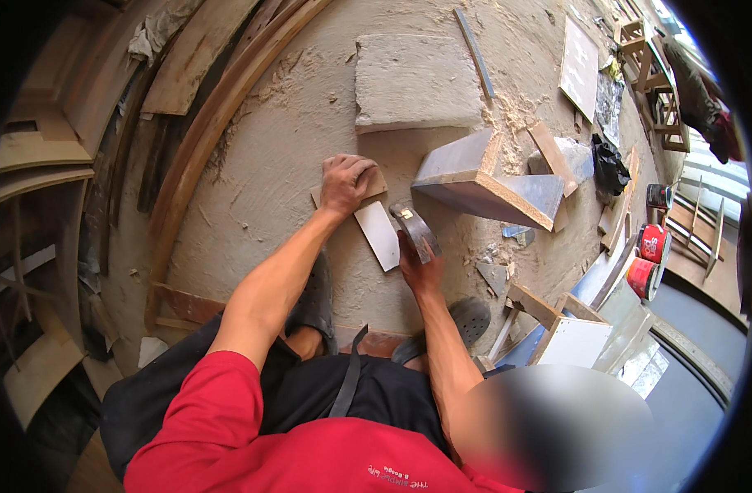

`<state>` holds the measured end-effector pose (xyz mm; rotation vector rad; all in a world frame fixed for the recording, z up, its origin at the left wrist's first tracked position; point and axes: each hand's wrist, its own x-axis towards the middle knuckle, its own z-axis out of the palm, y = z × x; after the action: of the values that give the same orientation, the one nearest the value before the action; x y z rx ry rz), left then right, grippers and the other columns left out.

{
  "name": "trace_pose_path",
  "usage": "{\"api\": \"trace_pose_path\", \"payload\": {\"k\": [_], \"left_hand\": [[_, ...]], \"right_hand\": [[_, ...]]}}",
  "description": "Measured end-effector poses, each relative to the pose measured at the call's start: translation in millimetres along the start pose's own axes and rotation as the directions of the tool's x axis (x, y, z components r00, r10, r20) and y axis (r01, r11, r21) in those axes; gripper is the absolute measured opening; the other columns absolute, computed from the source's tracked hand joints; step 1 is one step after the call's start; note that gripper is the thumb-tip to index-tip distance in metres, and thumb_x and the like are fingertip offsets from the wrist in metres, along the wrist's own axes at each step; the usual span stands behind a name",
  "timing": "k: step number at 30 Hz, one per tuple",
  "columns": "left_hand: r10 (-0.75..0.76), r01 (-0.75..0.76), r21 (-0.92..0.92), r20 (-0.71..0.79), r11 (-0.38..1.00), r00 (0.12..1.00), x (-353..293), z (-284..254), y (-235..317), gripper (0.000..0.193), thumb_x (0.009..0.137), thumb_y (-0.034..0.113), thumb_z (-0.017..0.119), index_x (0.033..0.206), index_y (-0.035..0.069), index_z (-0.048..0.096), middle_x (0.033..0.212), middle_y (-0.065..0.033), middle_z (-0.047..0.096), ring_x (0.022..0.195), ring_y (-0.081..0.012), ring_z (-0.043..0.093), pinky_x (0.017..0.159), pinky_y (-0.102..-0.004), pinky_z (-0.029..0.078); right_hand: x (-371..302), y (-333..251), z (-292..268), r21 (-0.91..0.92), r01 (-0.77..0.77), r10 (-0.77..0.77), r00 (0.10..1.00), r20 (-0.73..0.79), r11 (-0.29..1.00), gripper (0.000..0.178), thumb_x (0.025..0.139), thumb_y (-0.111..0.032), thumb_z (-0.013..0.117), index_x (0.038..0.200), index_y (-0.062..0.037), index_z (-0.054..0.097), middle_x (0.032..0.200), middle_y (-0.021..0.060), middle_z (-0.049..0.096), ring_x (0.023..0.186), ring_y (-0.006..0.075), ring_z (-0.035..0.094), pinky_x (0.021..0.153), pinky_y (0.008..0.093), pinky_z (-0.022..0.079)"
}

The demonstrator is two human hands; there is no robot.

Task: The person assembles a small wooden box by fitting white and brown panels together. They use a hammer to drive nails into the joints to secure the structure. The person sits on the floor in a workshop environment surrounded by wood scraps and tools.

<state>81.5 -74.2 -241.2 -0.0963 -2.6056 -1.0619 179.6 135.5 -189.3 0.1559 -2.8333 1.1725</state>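
My left hand bears down on a small brown wooden board in front of me, its fingers curled over the surface. A narrow white-faced strip extends from that board back toward my feet. Just right of the strip, my right hand is closed around a dark, curved tool with a bright spot near its far end. The tool's exact kind is unclear. Its far end is close to the strip; whether they touch I cannot tell.
A pale rough slab lies ahead, with a dark straight bar beside it. To the right stand angled grey-faced panels, a black plastic bag and red cans. Long planks line the left. Wood shavings litter the floor.
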Motion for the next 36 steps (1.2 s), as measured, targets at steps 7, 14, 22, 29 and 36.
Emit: {"api": "trace_pose_path", "payload": {"k": [7, 14, 22, 29, 36], "left_hand": [[-0.014, 0.014, -0.027, 0.01, 1.0, 1.0, 1, -2, 4, 0.011, 0.085, 0.02, 0.072, 0.096, 0.018, 0.074, 0.098, 0.002, 0.073, 0.098, -0.0196, 0.063, 0.093, -0.0386, 0.04], [-0.049, 0.05, -0.036, 0.023, 0.998, 0.999, 0, -5, 3, 0.011, 0.086, 0.022, 0.072, 0.096, 0.018, 0.075, 0.097, 0.0021, 0.073, 0.099, -0.0196, 0.063, 0.093, -0.0383, 0.04], [-0.054, 0.055, -0.029, 0.006, 0.998, 0.998, 0, -3, 3, 0.012, 0.086, 0.024, 0.073, 0.096, 0.019, 0.075, 0.097, 0.003, 0.073, 0.098, -0.0191, 0.062, 0.093, -0.0378, 0.04], [-0.044, 0.044, -0.006, 0.01, 0.999, 0.999, 1, -4, 4, 0.012, 0.086, 0.024, 0.072, 0.095, 0.018, 0.075, 0.097, 0.0036, 0.073, 0.097, -0.0188, 0.062, 0.093, -0.0374, 0.04], [0.0, 0.0, -0.008, -0.003, 1.0, 1.0, -2, -4, 2, 0.013, 0.084, 0.021, 0.073, 0.097, 0.018, 0.075, 0.098, 0.0043, 0.072, 0.098, -0.0193, 0.062, 0.093, -0.0382, 0.041]], "right_hand": [[42, -46, -5, 0.079, 0.128, -0.116, 0.982, -0.147, 0.989, 0.02, 0.092, -0.021, 0.072, 0.105, -0.0065, 0.073, 0.095, 0.0125, 0.075, 0.084, 0.0247, 0.073, 0.072, 0.036, 0.055], [61, -73, -15, 0.116, -0.032, 0.042, 0.996, -0.081, 0.993, 0.018, 0.094, -0.015, 0.069, 0.107, -0.003, 0.071, 0.096, 0.0139, 0.073, 0.086, 0.0288, 0.071, 0.077, 0.037, 0.053], [84, -72, -7, 0.128, -0.047, 0.046, 0.999, 0.009, 0.991, 0.022, 0.096, -0.021, 0.067, 0.103, -0.0008, 0.07, 0.089, 0.0184, 0.071, 0.08, 0.0283, 0.069, 0.074, 0.0394, 0.051], [92, -86, -15, -0.012, -0.152, 0.153, 0.985, 0.085, 0.988, 0.03, 0.095, -0.032, 0.066, 0.099, -0.002, 0.068, 0.082, 0.0233, 0.068, 0.084, 0.0456, 0.066, 0.066, 0.0489, 0.05], [104, -89, -5, -0.036, -0.235, 0.238, 0.954, 0.182, 0.971, 0.025, 0.094, -0.025, 0.063, 0.108, -0.0043, 0.064, 0.084, 0.0275, 0.068, 0.084, 0.0481, 0.065, 0.072, 0.055, 0.052]]}}
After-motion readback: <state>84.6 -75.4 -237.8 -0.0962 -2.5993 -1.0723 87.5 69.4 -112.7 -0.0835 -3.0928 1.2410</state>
